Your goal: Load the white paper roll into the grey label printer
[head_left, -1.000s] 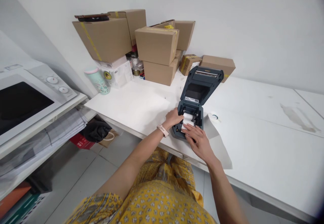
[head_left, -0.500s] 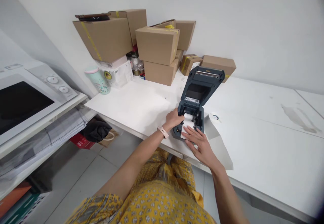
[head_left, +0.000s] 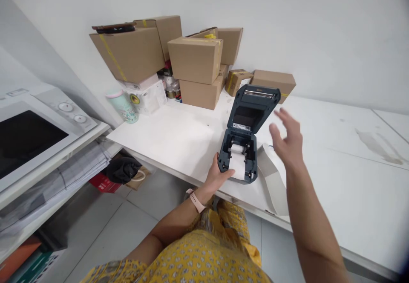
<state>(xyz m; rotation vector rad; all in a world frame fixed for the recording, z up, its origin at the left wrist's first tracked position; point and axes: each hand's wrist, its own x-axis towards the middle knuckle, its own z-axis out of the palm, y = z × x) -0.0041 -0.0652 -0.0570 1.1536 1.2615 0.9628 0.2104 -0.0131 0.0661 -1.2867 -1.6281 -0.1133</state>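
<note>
Toward the near edge of the bench (head_left: 322, 180), we have the dark printer (head_left: 241, 133), lid (head_left: 255, 103) up, white paper (head_left: 237, 163) inside, our left hand (head_left: 218, 176) holding its near-left corner, our right hand (head_left: 289, 140) raised wide and loose to its right.

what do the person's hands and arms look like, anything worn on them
Both the left hand and the right hand are ungloved. The left wrist wears a pale pink strap with small dark slots. The left upper arm has a loose yellow sleeve with a grey and white print. The right wrist shows no band, and no right sleeve is visible.
</note>
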